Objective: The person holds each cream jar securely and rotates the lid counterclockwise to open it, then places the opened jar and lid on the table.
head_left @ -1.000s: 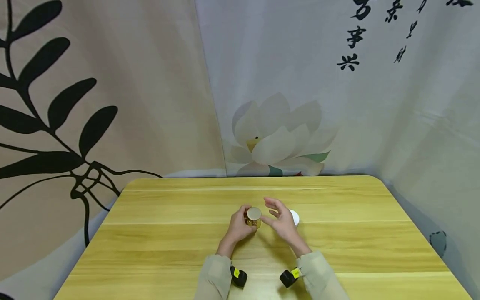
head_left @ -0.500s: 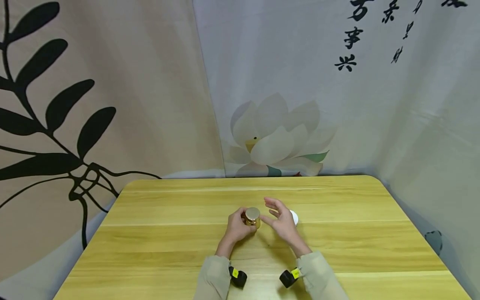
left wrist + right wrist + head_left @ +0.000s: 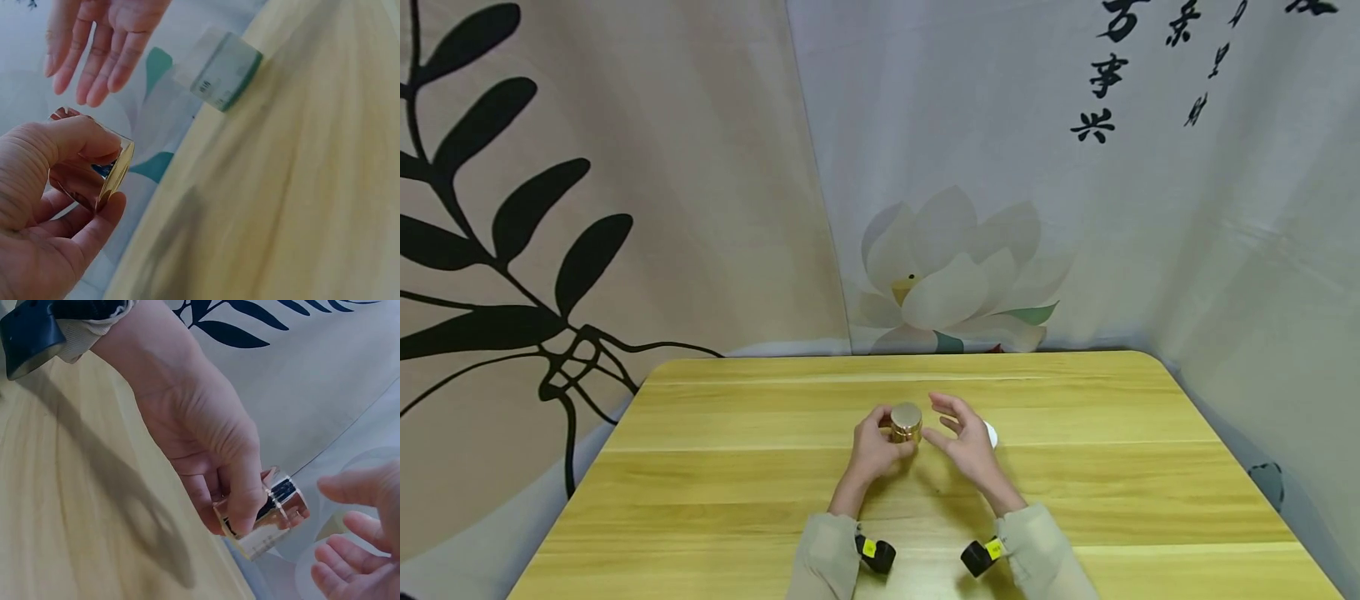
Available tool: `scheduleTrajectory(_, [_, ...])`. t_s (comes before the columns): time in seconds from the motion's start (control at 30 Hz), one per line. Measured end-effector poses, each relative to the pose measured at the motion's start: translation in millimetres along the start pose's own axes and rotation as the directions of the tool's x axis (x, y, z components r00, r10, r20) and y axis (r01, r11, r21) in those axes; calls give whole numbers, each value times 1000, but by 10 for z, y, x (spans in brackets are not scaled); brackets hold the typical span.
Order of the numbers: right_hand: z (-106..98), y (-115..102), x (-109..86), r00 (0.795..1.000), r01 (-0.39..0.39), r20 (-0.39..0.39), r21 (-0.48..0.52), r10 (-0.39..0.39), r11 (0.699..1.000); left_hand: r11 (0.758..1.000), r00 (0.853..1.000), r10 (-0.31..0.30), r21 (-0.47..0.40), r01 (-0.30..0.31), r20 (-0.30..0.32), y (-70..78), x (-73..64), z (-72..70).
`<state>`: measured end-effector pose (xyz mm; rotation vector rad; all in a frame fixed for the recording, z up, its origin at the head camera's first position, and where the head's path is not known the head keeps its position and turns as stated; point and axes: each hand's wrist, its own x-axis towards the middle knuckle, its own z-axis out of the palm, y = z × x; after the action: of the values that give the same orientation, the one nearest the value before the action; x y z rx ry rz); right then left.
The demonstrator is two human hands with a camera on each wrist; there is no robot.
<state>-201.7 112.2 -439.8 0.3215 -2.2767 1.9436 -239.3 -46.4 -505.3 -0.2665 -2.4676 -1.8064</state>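
Note:
A shiny gold jar with a flat round top is in my left hand. In the left wrist view the thumb lies along one side of the gold jar and the fingers curl round the other. In the right wrist view the jar shows printed text on its side and a ridge round its middle. My right hand is just right of the jar, fingers spread and bent slightly, holding nothing. Behind the right hand a white round-topped jar is partly hidden.
The wooden table reaches back to a printed curtain. In the left wrist view the second jar looks pale and frosted with a green edge, standing on the table. Both wrists wear black cameras.
My left hand has raised the gold jar slightly and moved it a little away from me. The right hand stays open beside it, almost still.

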Motion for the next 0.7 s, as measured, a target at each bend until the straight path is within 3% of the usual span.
scheduleTrajectory(0.13, [-23, -53, 7, 999, 34, -8, -15, -34, 999, 998, 1000, 26, -61, -26, 4, 100, 5, -15])
scheduleTrajectory(0.23, [-39, -110, 10, 998, 61, -5, -16, -61, 998, 996, 998, 59, -67, -58, 6, 179, 1, -27])
scheduleTrajectory(0.5, [-54, -275, 9, 996, 85, 19, -11, -84, 996, 994, 997, 75, -83, -74, 12, 407, -34, -50])
scheduleTrajectory(0.7, [-70, -229, 42, 993, 118, 20, -6, -118, 993, 991, 995, 98, -92, -98, -8, 576, -60, -69])
